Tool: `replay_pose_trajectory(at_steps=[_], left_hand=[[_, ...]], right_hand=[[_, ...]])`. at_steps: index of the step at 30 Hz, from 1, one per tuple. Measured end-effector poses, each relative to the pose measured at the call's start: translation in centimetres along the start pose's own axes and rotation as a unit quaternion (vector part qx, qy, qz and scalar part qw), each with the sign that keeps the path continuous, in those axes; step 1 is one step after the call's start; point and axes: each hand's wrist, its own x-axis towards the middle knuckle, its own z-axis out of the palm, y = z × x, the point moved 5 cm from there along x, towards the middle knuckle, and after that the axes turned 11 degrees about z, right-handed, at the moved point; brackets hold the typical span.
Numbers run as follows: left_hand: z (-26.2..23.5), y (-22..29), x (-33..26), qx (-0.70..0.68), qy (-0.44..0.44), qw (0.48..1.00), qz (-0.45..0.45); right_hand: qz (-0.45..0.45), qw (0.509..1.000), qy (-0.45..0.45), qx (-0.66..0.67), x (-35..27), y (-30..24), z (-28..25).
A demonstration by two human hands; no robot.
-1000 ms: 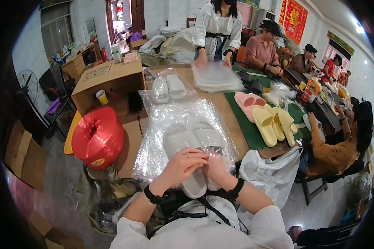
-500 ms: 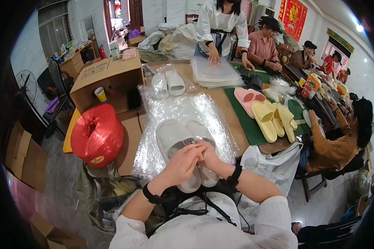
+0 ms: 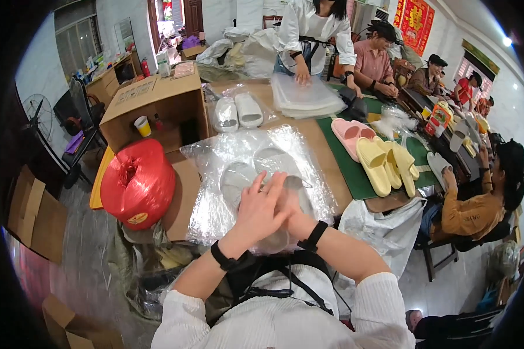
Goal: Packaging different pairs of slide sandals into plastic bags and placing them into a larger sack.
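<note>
A pair of pale grey slide slippers [image 3: 237,176] lies on the table in front of me, toes pointing away. Shiny clear plastic bag film [image 3: 209,203] spreads around and over the slippers; whether they are fully inside it, I cannot make out. My left hand [image 3: 261,208] rests over the middle of the pair with its fingers stretched out and apart. Tucked partly behind it, my right hand [image 3: 291,214] lies over the right slipper, its fingers hidden and blurred. Dark bands circle both wrists.
A red twine roll [image 3: 137,185] and an open cardboard box [image 3: 151,104] stand left. Beyond lie bagged white slippers [image 3: 249,110] and a stack of clear bags [image 3: 305,99] under a co-worker's hand. Yellow slippers [image 3: 372,166] and pink slippers [image 3: 350,136] sit right, near seated people.
The grey slippers have moved away from me, further onto the table and the plastic. My hands, clasped together before, have come apart somewhat, with the left hand's fingers extended.
</note>
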Motion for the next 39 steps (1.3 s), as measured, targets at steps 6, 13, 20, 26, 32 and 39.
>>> replay_pose_trajectory(at_steps=[6,13,20,26,32,39], left_hand=[[1.9,-0.1,0.3,0.013,-0.032,0.999,0.04],[0.6,0.0,-0.8,-0.193,-0.088,0.973,0.087],[-0.8,1.9,-0.9,-0.194,-0.059,0.971,0.123],[-1.4,-3.2,-3.1,-0.018,-0.069,0.997,0.011],[-3.4,-5.5,-10.2,0.092,-0.067,0.989,-0.097],[-8.3,-4.7,-10.2,-0.106,-0.1,0.987,-0.075]], right_hand=[[-0.044,0.996,0.067,0.044,2.2,2.1,-1.9],[-0.104,0.983,0.126,0.087,2.9,0.8,-2.3],[-0.152,0.636,0.327,-0.682,4.7,-6.0,2.5],[-0.132,0.718,0.291,-0.618,4.3,-3.1,1.0],[-0.216,0.681,0.052,-0.698,-9.8,-2.2,0.0],[-0.237,0.689,0.161,-0.666,-13.1,-9.1,-9.2]])
